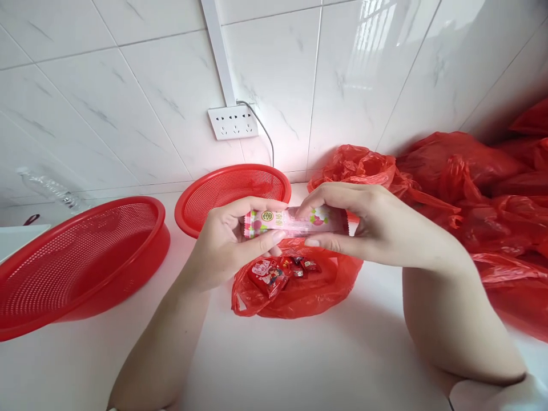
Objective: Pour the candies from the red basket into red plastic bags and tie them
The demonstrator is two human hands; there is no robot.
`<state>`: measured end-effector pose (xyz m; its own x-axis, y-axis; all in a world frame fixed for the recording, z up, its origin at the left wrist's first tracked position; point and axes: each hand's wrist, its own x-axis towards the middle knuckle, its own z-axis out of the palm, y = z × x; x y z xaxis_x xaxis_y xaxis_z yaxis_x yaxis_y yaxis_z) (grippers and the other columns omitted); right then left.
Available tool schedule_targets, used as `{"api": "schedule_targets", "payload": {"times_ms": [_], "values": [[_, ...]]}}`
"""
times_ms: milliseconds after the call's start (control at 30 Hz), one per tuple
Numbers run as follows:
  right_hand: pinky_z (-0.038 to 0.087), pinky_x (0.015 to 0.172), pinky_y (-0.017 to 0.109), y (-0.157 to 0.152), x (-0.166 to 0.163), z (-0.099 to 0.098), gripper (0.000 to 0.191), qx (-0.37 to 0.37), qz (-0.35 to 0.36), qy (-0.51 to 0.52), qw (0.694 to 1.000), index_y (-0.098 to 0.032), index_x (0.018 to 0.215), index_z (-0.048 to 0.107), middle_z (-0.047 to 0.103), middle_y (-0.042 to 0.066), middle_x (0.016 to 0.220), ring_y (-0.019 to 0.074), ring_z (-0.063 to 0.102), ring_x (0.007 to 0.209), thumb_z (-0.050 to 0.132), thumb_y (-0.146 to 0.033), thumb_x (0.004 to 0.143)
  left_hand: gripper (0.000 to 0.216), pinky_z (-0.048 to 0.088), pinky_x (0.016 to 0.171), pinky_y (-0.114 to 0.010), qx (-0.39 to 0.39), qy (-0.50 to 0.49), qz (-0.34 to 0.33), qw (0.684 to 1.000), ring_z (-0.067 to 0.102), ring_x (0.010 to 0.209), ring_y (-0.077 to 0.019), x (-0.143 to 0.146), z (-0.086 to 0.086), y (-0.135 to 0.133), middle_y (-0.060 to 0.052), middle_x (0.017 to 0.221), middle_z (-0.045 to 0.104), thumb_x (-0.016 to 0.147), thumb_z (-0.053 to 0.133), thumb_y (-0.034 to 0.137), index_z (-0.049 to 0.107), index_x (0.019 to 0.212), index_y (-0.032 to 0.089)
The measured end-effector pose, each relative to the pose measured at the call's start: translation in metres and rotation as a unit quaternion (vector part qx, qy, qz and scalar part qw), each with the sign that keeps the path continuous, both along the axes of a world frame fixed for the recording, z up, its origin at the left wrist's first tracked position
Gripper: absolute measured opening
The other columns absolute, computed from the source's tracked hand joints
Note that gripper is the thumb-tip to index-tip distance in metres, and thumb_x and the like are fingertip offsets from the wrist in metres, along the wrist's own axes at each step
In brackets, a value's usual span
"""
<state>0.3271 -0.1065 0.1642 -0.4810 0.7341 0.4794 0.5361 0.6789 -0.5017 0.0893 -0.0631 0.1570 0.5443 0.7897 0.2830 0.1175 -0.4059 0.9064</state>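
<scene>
A long pink snack packet (295, 221) with a green round logo and fruit pictures is held level between both hands above the white counter. My left hand (229, 240) pinches its left end with thumb and fingers. My right hand (363, 220) grips its right end from above. Directly below lies an open red plastic bag (299, 291) holding a few small red-wrapped sweets (278, 271).
Two red mesh baskets stand on the counter: a large one (77, 257) at the left and a smaller one (231, 188) behind my hands. A heap of red plastic bags (479, 194) fills the right side. A wall socket (233, 121) and a clear bottle (53, 188) sit by the tiled wall.
</scene>
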Motion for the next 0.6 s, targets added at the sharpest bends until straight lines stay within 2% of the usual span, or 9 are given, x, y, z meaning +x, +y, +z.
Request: {"api": "schedule_targets", "payload": {"times_ms": [133, 367, 500, 600], "values": [[0.046, 0.061, 0.027, 0.004, -0.002, -0.003, 0.018, 0.022, -0.022, 0.002, 1.0, -0.019, 0.103, 0.064, 0.067, 0.003, 0.089, 0.0128, 0.055, 0.065, 0.064, -0.028, 0.087, 0.033, 0.057, 0.062, -0.017, -0.012, -0.013, 0.011, 1.0, 0.065, 0.062, -0.0068, 0.002, -0.004, 0.004, 0.001, 0.091, 0.071, 0.078, 0.077, 0.022, 0.07, 0.11, 0.026], [0.045, 0.063, 0.027, 0.015, -0.007, -0.012, 0.017, 0.063, -0.014, 0.008, 0.998, -0.017, 0.093, 0.063, 0.068, 0.005, 0.086, 0.0135, 0.057, 0.068, 0.061, -0.034, 0.092, 0.034, 0.056, 0.063, -0.019, -0.063, -0.013, -0.017, 0.998, 0.063, 0.065, -0.0077, 0.009, -0.01, 0.005, -0.001, 0.091, 0.07, 0.079, 0.076, 0.021, 0.069, 0.112, 0.022], [0.044, 0.063, 0.027, 0.015, -0.01, -0.013, 0.019, 0.083, -0.022, -0.014, 0.996, -0.017, 0.093, 0.063, 0.068, 0.005, 0.086, 0.0141, 0.057, 0.067, 0.054, -0.034, 0.096, 0.03, 0.057, 0.061, -0.021, -0.077, -0.03, -0.036, 0.996, 0.064, 0.063, -0.0094, 0.012, -0.012, 0.006, 0.0, 0.08, 0.068, 0.081, 0.074, 0.026, 0.068, 0.11, 0.018], [0.043, 0.063, 0.028, 0.013, -0.012, -0.014, 0.022, 0.095, -0.037, -0.041, 0.994, -0.017, 0.096, 0.063, 0.066, 0.006, 0.086, 0.0151, 0.058, 0.069, 0.049, -0.032, 0.099, 0.027, 0.057, 0.058, -0.022, -0.078, -0.033, -0.016, 0.996, 0.064, 0.059, -0.01, 0.014, -0.013, 0.007, 0.0, 0.076, 0.068, 0.082, 0.073, 0.028, 0.069, 0.106, 0.017]]}}
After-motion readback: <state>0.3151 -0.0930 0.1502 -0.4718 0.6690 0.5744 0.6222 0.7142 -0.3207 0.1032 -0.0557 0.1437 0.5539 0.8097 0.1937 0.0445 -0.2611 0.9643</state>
